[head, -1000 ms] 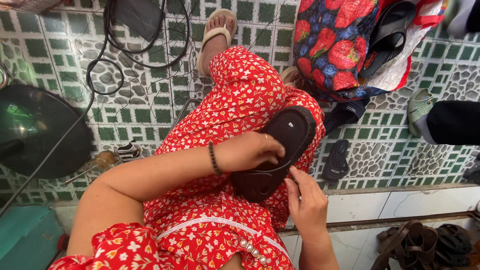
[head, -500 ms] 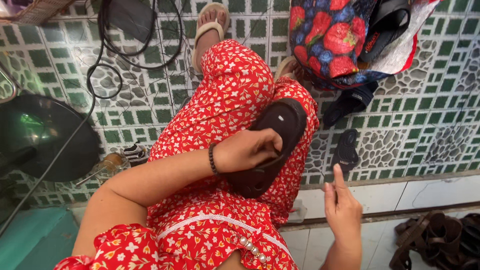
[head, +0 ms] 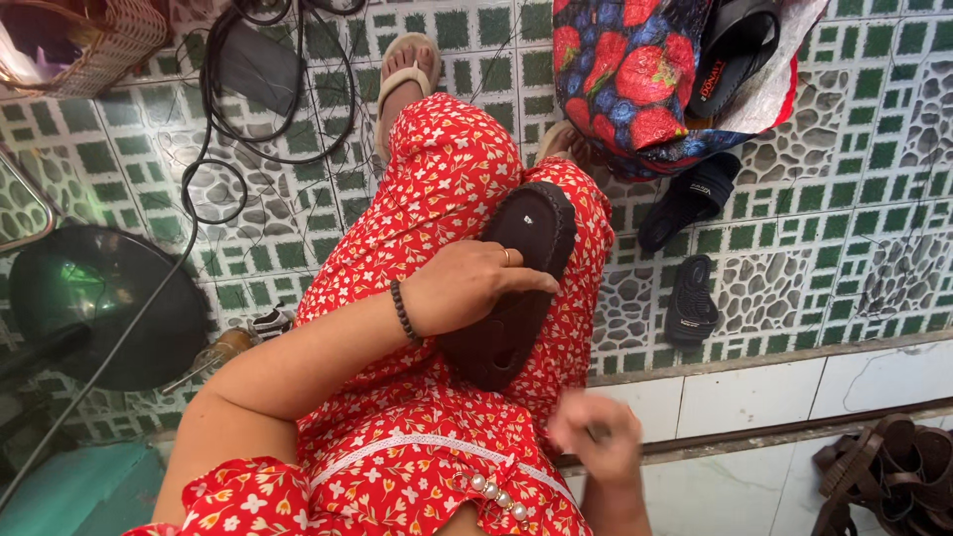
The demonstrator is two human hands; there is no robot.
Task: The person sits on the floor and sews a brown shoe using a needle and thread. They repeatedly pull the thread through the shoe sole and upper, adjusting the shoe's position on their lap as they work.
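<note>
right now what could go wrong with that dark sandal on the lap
The dark sandal lies tilted on the red-clad thigh, steadied only by the left hand; it could slide off. The right hand is blurred and off the sandal, so it gives no support. Black cables looped near the foot could snag.

Green-and-white pebble-pattern tiled floor [head: 854,199] fills frame; pale tile step [head: 754,397] lower right; black cables [head: 238,109] upper left; dark round fan base [head: 89,298] left; bright daylight.
</note>
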